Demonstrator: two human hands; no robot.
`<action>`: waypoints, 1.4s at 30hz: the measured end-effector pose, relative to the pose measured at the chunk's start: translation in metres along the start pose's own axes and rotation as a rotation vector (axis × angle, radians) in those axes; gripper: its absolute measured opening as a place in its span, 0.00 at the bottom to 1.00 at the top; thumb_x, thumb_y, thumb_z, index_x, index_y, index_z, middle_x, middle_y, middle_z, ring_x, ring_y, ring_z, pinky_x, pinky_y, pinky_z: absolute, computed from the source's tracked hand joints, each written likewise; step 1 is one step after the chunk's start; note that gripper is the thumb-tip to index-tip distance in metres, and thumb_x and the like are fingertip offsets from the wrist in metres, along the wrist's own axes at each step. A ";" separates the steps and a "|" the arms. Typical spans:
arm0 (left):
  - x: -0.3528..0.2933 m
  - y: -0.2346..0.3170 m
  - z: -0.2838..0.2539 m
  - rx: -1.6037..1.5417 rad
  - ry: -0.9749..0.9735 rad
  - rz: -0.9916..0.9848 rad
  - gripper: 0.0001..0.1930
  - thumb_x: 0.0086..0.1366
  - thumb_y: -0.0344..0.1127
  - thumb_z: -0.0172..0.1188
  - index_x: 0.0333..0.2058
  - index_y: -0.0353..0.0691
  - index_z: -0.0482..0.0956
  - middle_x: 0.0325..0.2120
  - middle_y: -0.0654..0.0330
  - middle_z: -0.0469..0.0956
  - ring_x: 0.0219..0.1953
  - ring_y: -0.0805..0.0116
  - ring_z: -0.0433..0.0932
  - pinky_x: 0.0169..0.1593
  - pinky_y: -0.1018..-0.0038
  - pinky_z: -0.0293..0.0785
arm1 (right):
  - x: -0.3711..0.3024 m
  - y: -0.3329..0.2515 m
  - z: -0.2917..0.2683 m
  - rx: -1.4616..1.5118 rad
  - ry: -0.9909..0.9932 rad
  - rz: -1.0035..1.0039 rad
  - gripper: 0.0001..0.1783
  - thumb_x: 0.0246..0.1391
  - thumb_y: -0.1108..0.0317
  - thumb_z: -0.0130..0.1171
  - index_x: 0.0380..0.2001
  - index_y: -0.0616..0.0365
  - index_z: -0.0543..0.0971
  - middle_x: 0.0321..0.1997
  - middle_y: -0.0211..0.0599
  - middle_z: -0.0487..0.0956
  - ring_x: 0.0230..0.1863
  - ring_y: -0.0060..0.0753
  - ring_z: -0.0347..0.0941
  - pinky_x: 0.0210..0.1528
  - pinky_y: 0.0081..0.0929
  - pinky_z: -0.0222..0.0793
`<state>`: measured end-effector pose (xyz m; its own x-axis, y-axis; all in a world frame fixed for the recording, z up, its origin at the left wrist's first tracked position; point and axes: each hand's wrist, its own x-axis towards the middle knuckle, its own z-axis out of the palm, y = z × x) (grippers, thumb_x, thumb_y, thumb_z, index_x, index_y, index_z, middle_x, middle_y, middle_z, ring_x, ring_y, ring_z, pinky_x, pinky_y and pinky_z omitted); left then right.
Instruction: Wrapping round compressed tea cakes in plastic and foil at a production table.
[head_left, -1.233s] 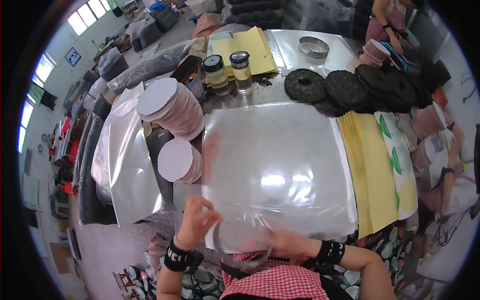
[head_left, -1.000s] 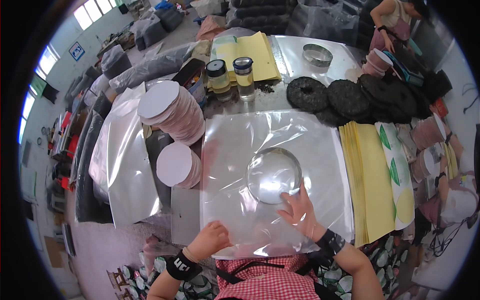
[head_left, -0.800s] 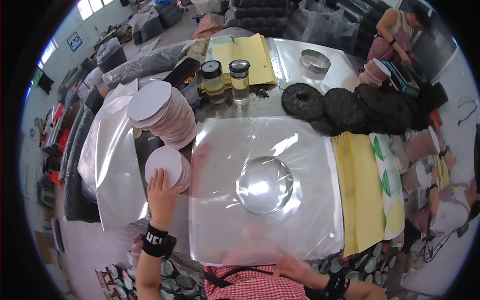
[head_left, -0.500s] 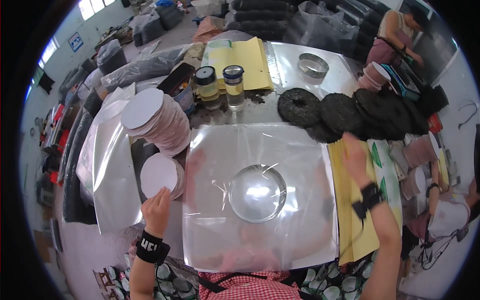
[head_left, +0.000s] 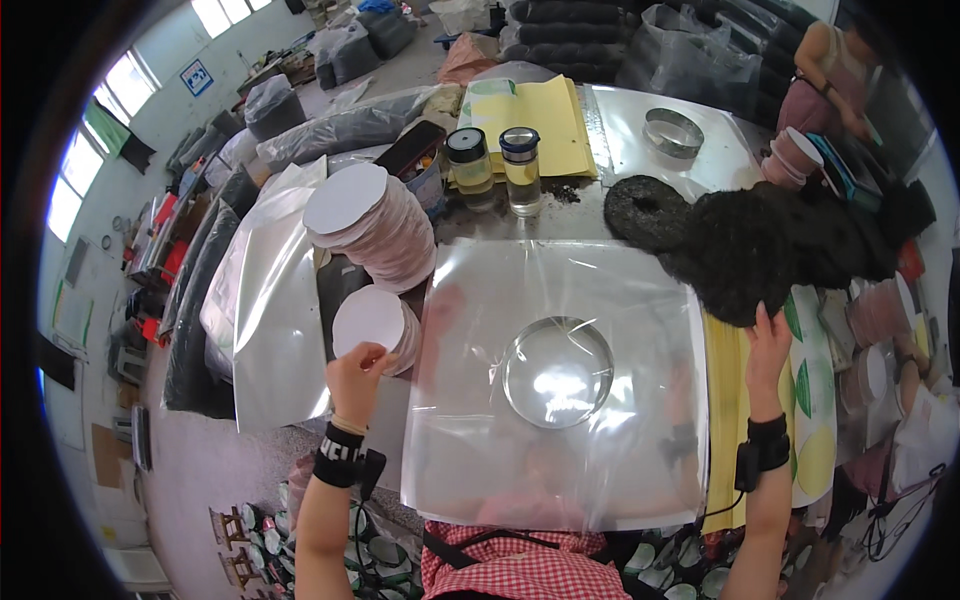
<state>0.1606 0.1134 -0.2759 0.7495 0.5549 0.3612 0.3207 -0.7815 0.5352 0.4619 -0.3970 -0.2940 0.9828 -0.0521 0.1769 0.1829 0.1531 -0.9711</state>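
Note:
My right hand [head_left: 766, 360] grips the near edge of a dark, fibrous round sheet [head_left: 738, 262] that looks like dried seaweed. The sheet is tilted up from the other dark rounds and hangs over the yellow paper stack [head_left: 726, 410]. My left hand [head_left: 356, 388] is pinched at the near edge of a short stack of white paper discs [head_left: 368, 318]; what lies between its fingertips is too small to tell. Between my hands lies a clear plastic sheet [head_left: 470, 460], with a round metal ring [head_left: 510, 385] at its middle.
A taller stack of white discs [head_left: 345, 205] leans behind the short one. Two lidded drink bottles [head_left: 470, 185] stand at the back, beside yellow paper [head_left: 550, 125]. Another metal ring [head_left: 674, 135] sits at the back right. A co-worker [head_left: 830, 85] is at the far right.
My view has swung, so things sit further right. My right hand has gripped a dark round sheet and raised its near edge toward me. My left fingertips have shifted along the short disc stack.

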 end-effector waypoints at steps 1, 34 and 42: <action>0.003 0.004 -0.002 -0.135 -0.059 -0.130 0.06 0.53 0.28 0.70 0.30 0.40 0.82 0.19 0.59 0.79 0.24 0.65 0.81 0.29 0.73 0.75 | -0.016 -0.003 -0.002 0.067 0.003 0.092 0.15 0.67 0.67 0.53 0.53 0.61 0.76 0.50 0.36 0.80 0.48 0.27 0.78 0.50 0.27 0.74; -0.008 0.135 0.174 0.394 -0.980 0.579 0.66 0.28 0.46 0.82 0.60 0.10 0.54 0.58 0.30 0.65 0.48 0.53 0.80 0.44 0.73 0.82 | -0.143 0.080 0.198 -1.477 -0.843 -0.329 0.33 0.46 0.72 0.61 0.56 0.78 0.66 0.43 0.51 0.71 0.31 0.41 0.79 0.27 0.30 0.81; -0.106 0.131 0.030 -0.189 -0.610 0.690 0.29 0.52 0.48 0.71 0.49 0.40 0.75 0.56 0.48 0.71 0.61 0.45 0.67 0.64 0.48 0.60 | -0.136 0.055 0.189 -1.472 -0.998 -0.407 0.54 0.17 0.57 0.82 0.50 0.78 0.71 0.45 0.51 0.70 0.34 0.43 0.80 0.33 0.28 0.80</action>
<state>0.1407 -0.0568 -0.2670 0.9301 -0.3009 0.2107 -0.3668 -0.7928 0.4868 0.3423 -0.1952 -0.3411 0.6327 0.7671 -0.1061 0.7629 -0.6409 -0.0848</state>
